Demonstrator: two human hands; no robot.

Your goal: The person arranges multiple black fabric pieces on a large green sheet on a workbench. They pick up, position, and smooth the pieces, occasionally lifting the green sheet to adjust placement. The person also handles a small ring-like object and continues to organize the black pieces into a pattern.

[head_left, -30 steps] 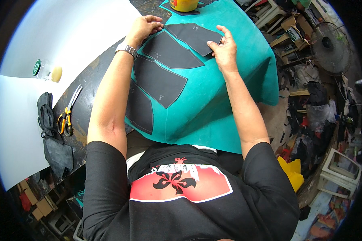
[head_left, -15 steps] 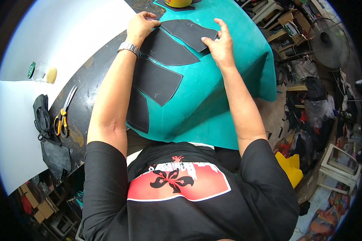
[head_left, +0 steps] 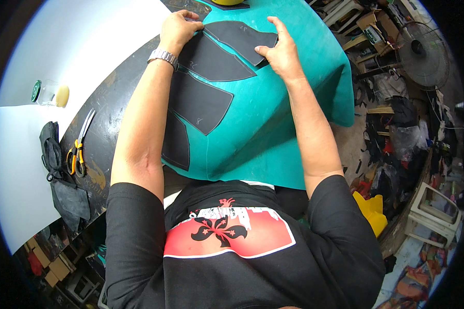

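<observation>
Several black, flat cut pieces with pale outlines lie in a fan on a teal sheet [head_left: 263, 129]. The farthest black piece [head_left: 237, 36] is between my hands. At its left tip, my left hand [head_left: 178, 31] has thumb and fingers pinched together. My right hand [head_left: 284, 55] grips its right end, thumb on top and index finger stretched away; the other fingertips are partly hidden. Just nearer lies a second black piece [head_left: 216, 62], a narrow teal strip showing between the two. Closer to me are a third black piece [head_left: 203, 105] and a fourth [head_left: 176, 144], partly behind my left forearm.
Orange-handled scissors [head_left: 77, 152] lie on the dark table [head_left: 105, 116] at left, beside a black cloth bundle [head_left: 62, 180]. A glass jar [head_left: 46, 92] rests on a white sheet [head_left: 103, 36]. A yellow container [head_left: 228, 1] stands at the far edge. At right is a fan [head_left: 423, 54].
My right hand has shifted slightly left and away from me, and the right end of the farthest piece has moved with it. My left hand stays at the left tip.
</observation>
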